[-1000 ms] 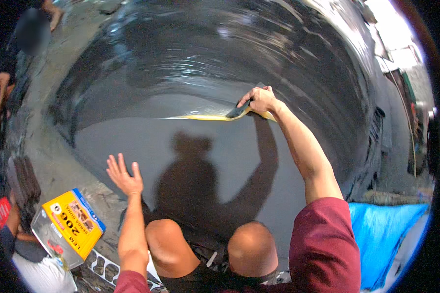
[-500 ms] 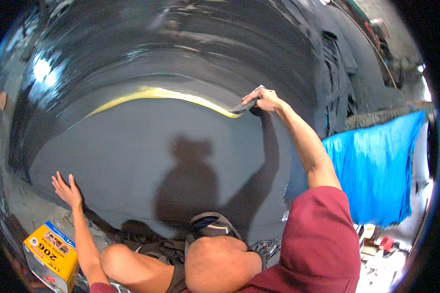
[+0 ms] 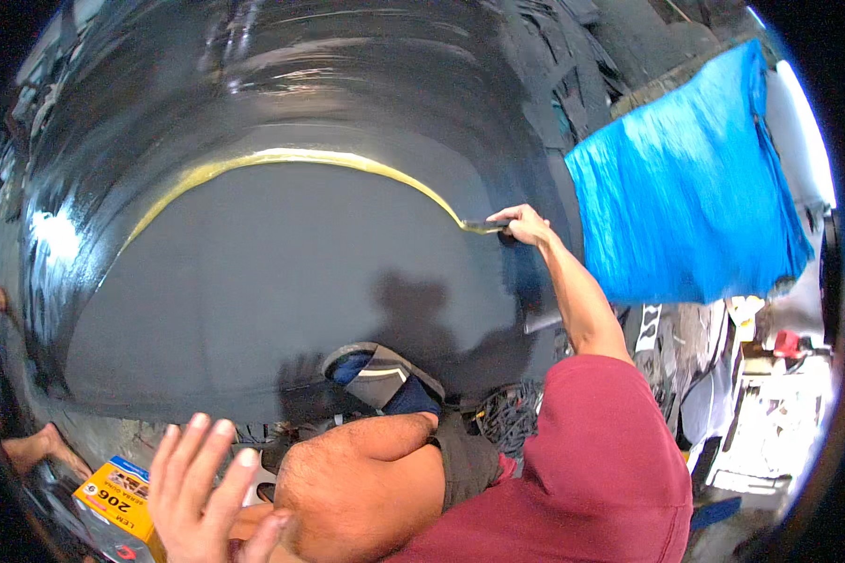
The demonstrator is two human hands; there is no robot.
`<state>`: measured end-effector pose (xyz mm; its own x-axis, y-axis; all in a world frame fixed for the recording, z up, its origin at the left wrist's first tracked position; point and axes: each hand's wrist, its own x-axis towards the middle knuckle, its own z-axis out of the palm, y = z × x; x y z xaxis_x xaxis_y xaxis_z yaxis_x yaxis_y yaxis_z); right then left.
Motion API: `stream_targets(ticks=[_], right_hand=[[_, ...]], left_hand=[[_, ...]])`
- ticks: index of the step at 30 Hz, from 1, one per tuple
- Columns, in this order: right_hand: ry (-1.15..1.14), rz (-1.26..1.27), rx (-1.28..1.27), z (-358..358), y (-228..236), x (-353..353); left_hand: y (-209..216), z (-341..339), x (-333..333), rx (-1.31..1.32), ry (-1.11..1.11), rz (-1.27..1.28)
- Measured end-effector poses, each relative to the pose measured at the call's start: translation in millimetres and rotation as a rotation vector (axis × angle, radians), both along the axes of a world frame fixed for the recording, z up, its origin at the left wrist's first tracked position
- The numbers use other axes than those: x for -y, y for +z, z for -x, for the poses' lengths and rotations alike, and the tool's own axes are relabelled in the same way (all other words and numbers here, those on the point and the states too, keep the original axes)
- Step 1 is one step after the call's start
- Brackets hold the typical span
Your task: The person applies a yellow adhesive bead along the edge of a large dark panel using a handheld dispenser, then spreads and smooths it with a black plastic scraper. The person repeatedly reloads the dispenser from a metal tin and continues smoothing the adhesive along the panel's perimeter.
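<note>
A wide dark sheet (image 3: 216, 272) spreads before me, glossy and streaked across its far part, matte grey on the near part. A curved band of yellow glue (image 3: 310, 156) runs along the border between the two. My right hand (image 3: 526, 225) grips a thin dark flat spreader (image 3: 483, 226), its tip at the right end of the yellow band. Raised over the lower left, my left hand (image 3: 197, 493) holds nothing, fingers apart. Beside it stands a yellow-labelled tin (image 3: 113, 497), partly hidden by that hand.
A bright blue cloth (image 3: 676, 188) hangs at the right. Another person's bare foot (image 3: 42, 450) shows at the left edge. Dark scraps (image 3: 512, 418) lie by my bent knee (image 3: 366, 469). My shoe (image 3: 385, 375) overlaps the sheet's near edge.
The whole view has shifted, with the blue cloth now higher and further left. My left hand has come up closer to the camera. The spreader has moved to a lower spot, still in my right hand.
</note>
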<state>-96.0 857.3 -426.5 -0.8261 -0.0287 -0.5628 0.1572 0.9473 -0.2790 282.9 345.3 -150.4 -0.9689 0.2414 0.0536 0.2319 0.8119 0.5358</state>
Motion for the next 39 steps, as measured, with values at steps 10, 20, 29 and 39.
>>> stream_targets(ticks=[10,20,29,39], right_hand=[[-0.275,0.115,-0.069,-185,-28,-55],[-0.541,0.287,-0.555,-196,19,-49],[-0.311,-0.046,-0.725,-209,8,-81],[-0.078,0.018,-0.9,-274,18,88]], left_hand=[[-22,-59,20,-0.065,0.102,-0.342],[-51,-41,36,-0.089,0.194,-0.447],[-48,-71,53,0.138,0.217,-0.363],[-41,-56,32,0.074,0.113,-0.339]])
